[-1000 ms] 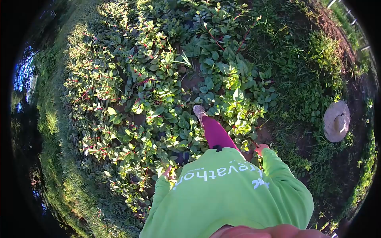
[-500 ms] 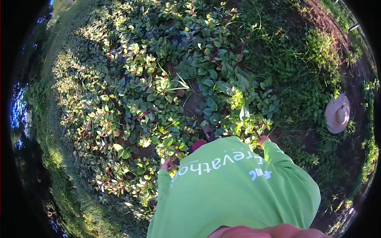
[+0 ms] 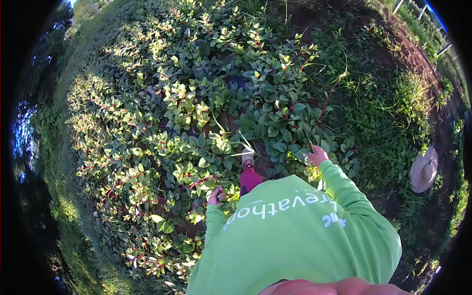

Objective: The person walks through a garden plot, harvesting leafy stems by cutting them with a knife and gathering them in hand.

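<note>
Your left hand is among the plants, with leaves close around it. Your right hand is near their right edge, with a thin thing poking up at its fingers, and the grass beyond gives more room out to the hat. I can't tell if either hand's fingers are apart or together.

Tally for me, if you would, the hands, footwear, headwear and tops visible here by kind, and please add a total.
Left hand and right hand: 2
Shoe: 1
Hat: 1
Top: 1
Total: 5
</note>
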Tool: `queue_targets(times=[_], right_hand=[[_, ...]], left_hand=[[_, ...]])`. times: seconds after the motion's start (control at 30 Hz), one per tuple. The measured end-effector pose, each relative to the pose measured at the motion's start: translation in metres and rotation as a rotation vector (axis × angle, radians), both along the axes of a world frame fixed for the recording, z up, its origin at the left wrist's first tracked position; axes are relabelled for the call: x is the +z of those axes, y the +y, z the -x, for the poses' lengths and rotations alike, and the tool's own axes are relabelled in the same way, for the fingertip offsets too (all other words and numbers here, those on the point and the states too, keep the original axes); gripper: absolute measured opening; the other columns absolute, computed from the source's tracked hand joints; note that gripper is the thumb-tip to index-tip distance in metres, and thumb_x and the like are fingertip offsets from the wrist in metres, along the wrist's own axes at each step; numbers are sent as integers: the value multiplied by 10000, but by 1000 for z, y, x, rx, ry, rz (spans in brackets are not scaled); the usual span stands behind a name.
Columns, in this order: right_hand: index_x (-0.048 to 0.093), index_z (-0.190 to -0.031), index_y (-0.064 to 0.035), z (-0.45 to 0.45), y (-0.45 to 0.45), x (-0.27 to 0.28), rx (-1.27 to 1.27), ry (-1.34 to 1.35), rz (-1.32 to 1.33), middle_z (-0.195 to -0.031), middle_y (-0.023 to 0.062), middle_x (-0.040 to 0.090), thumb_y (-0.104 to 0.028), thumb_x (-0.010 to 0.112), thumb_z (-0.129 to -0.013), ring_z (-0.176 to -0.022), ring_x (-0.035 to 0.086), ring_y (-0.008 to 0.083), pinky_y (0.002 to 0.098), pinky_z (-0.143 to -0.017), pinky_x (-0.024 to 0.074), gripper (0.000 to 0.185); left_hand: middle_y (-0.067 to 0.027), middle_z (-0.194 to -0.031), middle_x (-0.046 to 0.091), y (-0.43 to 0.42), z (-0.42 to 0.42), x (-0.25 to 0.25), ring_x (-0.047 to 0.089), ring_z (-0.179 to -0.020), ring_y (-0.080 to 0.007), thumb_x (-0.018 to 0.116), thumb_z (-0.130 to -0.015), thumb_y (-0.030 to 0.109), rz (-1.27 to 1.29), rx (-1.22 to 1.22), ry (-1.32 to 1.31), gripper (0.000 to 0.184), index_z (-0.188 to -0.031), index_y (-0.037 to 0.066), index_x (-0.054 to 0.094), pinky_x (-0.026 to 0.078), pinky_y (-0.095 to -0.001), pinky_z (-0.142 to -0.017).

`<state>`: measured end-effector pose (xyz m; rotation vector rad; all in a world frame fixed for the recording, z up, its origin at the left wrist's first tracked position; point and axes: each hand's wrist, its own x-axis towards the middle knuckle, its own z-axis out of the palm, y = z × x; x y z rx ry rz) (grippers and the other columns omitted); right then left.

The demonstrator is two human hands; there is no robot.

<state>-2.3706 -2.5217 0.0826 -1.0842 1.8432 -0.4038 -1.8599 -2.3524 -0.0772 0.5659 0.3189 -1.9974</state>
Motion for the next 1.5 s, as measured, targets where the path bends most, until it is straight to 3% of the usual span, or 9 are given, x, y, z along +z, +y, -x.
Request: queue_targets(times=[0.4, 0.53, 0.57, 0.6, 0.7, 0.83, 0.97, 1.03, 1.5], right_hand=[[495, -1141, -78, -100, -240, -65, 10, 346, 247, -1133, 126, 518, -236, 763, -663, -1100, 485, 300, 386, -910, 423, 570], [218, -1425, -94, -107, -294, -134, -23, 336, 246, -1407, 140, 340, -229, 784, -612, -1300, 324, 285, 362, -1042, 347, 1000], [251, -1418, -119, -107, -299, -143, 42, 297, 146, -1381, 139, 380, -230, 766, -630, -1256, 394, 295, 367, -1014, 379, 948], [314, -1398, -176, -109, -302, -146, 126, 287, -9, -1350, 133, 421, -266, 737, -694, -1173, 495, 303, 390, -957, 435, 827], [588, -1020, -83, -122, -290, -171, 158, 285, -38, -1032, 165, 608, -208, 582, -765, -944, 603, 328, 409, -813, 486, 284], [580, -1067, -89, -128, -237, -168, 27, 25, 92, -991, 153, 594, -271, 626, -750, -941, 590, 332, 414, -808, 486, 369], [604, -978, -84, -115, -181, -159, -59, -86, 26, -927, 141, 611, -222, 670, -690, -889, 593, 335, 412, -787, 482, 326], [626, -977, -85, -101, -159, -163, 17, -166, 26, -842, 126, 617, -231, 694, -690, -827, 607, 324, 398, -761, 487, 329], [573, -1181, -228, 67, -147, -338, 93, 303, -618, -1155, 83, 601, -374, 500, -894, -1031, 586, 309, 419, -892, 472, 330]], left_hand=[[-23, -619, 439, -279, -12, 25, 384, -481, -126, 601, -883, 279, -364, -416, -408, 259, -815, 40, 526, 300, -269, -448], [-163, -1032, 631, -349, 28, 15, 620, -770, -266, 533, -915, 256, -359, -556, -415, 407, -1139, -83, 521, 514, -396, -716], [-205, -1121, 592, -356, 34, 11, 614, -913, -314, 526, -911, 239, -152, -501, 50, 449, -1194, -107, 471, 491, -436, -824], [-240, -1199, 539, -377, 79, 75, 558, -1065, -354, 519, -908, 232, -209, -477, -443, 494, -1233, -127, 424, 452, -448, -896], [-288, -1236, 490, -405, 85, -50, 470, -1165, -400, 566, -877, 244, -573, -547, 401, 532, -1216, -134, 410, 380, -457, -1020], [-262, -1215, 517, -426, 178, -68, 475, -1146, -428, 525, -899, 233, -492, -744, -128, 395, -1235, 37, 459, 386, -521, -1000], [-118, -959, 632, -398, 249, -147, 628, -858, -235, 526, -912, 222, -174, -1043, -495, 260, -1050, 11, 588, 529, -352, -735], [-97, -921, 640, -395, 279, -145, 630, -838, -213, 527, -914, 218, -368, -1255, -34, 240, -1036, 25, 601, 524, -318, -707], [25, -665, 502, -416, 270, -117, 384, -450, -95, 490, -940, 197, -398, -1286, -164, 322, -1248, 105, 487, 321, -243, -418]])
